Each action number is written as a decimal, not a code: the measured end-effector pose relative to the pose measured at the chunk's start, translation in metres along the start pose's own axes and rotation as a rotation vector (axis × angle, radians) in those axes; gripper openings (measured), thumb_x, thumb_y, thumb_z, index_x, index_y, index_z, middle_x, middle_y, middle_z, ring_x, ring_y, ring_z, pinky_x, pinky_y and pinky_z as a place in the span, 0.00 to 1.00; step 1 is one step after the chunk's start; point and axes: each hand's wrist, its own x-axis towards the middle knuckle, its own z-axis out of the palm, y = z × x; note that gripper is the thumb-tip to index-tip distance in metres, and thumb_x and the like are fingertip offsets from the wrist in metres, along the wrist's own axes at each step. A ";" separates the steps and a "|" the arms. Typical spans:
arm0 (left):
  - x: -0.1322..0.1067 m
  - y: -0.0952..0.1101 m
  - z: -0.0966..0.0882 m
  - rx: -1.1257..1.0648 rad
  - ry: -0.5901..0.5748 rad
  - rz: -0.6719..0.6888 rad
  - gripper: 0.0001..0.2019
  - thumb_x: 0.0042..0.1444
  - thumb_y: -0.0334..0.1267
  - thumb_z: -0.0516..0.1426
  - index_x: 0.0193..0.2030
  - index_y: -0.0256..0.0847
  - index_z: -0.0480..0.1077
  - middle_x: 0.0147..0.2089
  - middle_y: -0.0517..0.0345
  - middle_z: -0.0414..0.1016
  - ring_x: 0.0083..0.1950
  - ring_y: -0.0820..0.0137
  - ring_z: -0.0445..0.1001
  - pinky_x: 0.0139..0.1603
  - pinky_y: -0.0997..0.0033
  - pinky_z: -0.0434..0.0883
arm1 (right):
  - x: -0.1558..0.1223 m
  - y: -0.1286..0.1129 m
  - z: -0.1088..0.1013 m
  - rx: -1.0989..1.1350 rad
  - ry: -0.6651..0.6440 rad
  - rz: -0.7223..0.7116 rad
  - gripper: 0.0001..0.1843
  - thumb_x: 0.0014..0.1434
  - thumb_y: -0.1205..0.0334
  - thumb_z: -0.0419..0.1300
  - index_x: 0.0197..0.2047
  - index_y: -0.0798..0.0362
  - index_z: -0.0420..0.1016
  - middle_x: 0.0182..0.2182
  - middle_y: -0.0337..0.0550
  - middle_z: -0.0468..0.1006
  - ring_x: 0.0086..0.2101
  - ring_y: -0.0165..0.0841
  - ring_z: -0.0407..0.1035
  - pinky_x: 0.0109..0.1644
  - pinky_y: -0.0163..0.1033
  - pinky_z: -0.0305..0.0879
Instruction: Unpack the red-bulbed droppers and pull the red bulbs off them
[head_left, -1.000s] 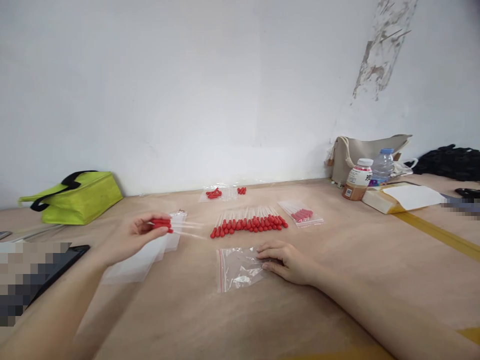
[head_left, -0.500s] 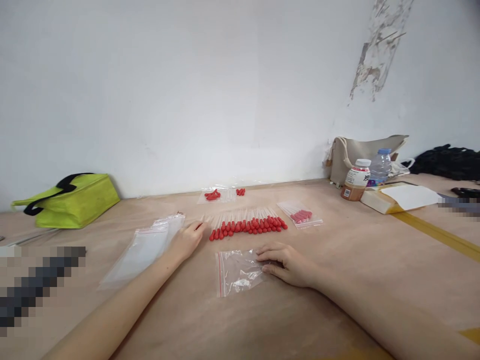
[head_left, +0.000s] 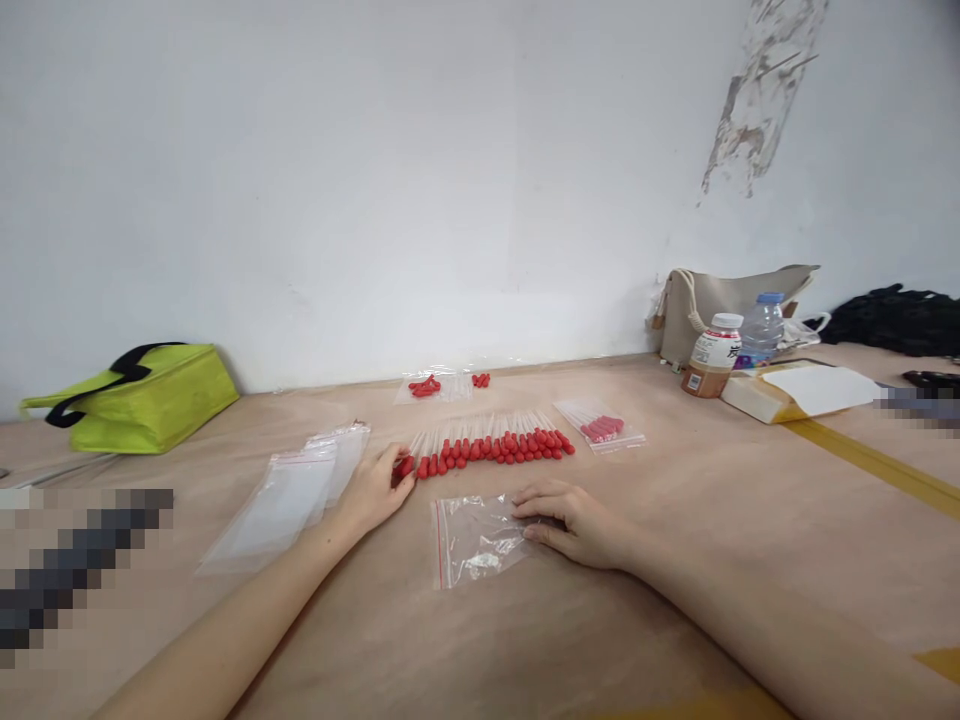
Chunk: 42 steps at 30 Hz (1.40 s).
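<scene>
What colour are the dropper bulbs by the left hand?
Red; the dropper bulbs show best in the head view.

Masked, cropped and covered

Pixel blocks (head_left: 75, 560) mask something at 8 o'clock on the surface (head_left: 750, 500), and a smaller patch (head_left: 919, 408) sits at 3 o'clock. The left hand (head_left: 373, 487) half covers the end dropper bulb (head_left: 405, 467), grip unclear. The black bundle (head_left: 900, 320) runs off the right edge.

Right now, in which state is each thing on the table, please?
droppers, lying in a row
left hand, fingers on the row's left end; grip unclear
right hand, flat, open, pressing the zip bag
zip bag, crumpled, lying flat
spare bags, stacked flat
drink bottle, upright, capped
water bottle, upright, capped
</scene>
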 end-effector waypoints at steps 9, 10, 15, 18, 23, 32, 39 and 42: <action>-0.002 -0.001 0.000 -0.019 0.025 -0.014 0.16 0.56 0.47 0.46 0.42 0.41 0.69 0.43 0.55 0.74 0.43 0.65 0.72 0.45 0.67 0.67 | 0.000 0.001 0.001 0.002 -0.002 0.000 0.14 0.57 0.60 0.53 0.46 0.50 0.71 0.46 0.44 0.72 0.45 0.33 0.65 0.51 0.39 0.61; -0.003 -0.001 0.000 -0.048 0.012 -0.028 0.18 0.57 0.48 0.45 0.43 0.41 0.69 0.44 0.55 0.74 0.44 0.65 0.72 0.46 0.67 0.67 | 0.000 0.000 0.000 0.002 -0.001 0.000 0.14 0.57 0.60 0.53 0.46 0.50 0.71 0.46 0.44 0.72 0.45 0.33 0.65 0.51 0.39 0.61; -0.006 0.003 -0.001 -0.093 -0.048 -0.116 0.27 0.50 0.55 0.51 0.52 0.39 0.64 0.50 0.52 0.70 0.49 0.63 0.70 0.50 0.65 0.66 | 0.000 -0.001 -0.001 -0.001 -0.006 0.000 0.14 0.57 0.60 0.53 0.46 0.50 0.72 0.46 0.44 0.72 0.45 0.32 0.65 0.51 0.39 0.61; -0.005 0.009 0.000 -0.069 -0.054 -0.120 0.28 0.49 0.56 0.52 0.52 0.39 0.64 0.51 0.52 0.69 0.51 0.62 0.68 0.50 0.65 0.66 | 0.001 -0.001 -0.001 -0.001 -0.010 0.000 0.14 0.57 0.60 0.53 0.47 0.50 0.71 0.46 0.44 0.71 0.46 0.33 0.65 0.52 0.39 0.61; 0.002 0.011 0.005 -0.123 -0.090 -0.045 0.23 0.54 0.53 0.48 0.50 0.41 0.66 0.51 0.55 0.69 0.52 0.64 0.66 0.53 0.65 0.63 | 0.001 -0.001 -0.001 0.002 -0.005 0.002 0.14 0.57 0.60 0.53 0.46 0.50 0.72 0.45 0.45 0.72 0.45 0.32 0.65 0.51 0.39 0.61; 0.005 0.005 0.008 -0.135 -0.089 -0.007 0.23 0.56 0.50 0.46 0.52 0.39 0.65 0.54 0.53 0.67 0.54 0.64 0.65 0.56 0.63 0.61 | 0.000 0.000 0.000 -0.003 -0.011 0.004 0.15 0.58 0.59 0.52 0.47 0.51 0.72 0.46 0.44 0.71 0.46 0.32 0.65 0.52 0.38 0.61; 0.002 0.005 0.008 -0.052 0.046 -0.008 0.24 0.54 0.50 0.50 0.54 0.40 0.63 0.57 0.49 0.61 0.58 0.60 0.60 0.57 0.57 0.59 | 0.000 -0.004 -0.008 -0.057 -0.133 0.006 0.20 0.59 0.57 0.50 0.54 0.49 0.65 0.54 0.43 0.65 0.54 0.35 0.58 0.58 0.43 0.53; -0.009 0.018 -0.002 -0.108 0.161 0.070 0.18 0.56 0.46 0.50 0.50 0.41 0.65 0.55 0.50 0.62 0.57 0.63 0.60 0.57 0.58 0.59 | 0.000 -0.004 -0.012 -0.103 -0.229 0.005 0.22 0.61 0.55 0.47 0.58 0.46 0.58 0.57 0.39 0.58 0.58 0.37 0.47 0.61 0.47 0.46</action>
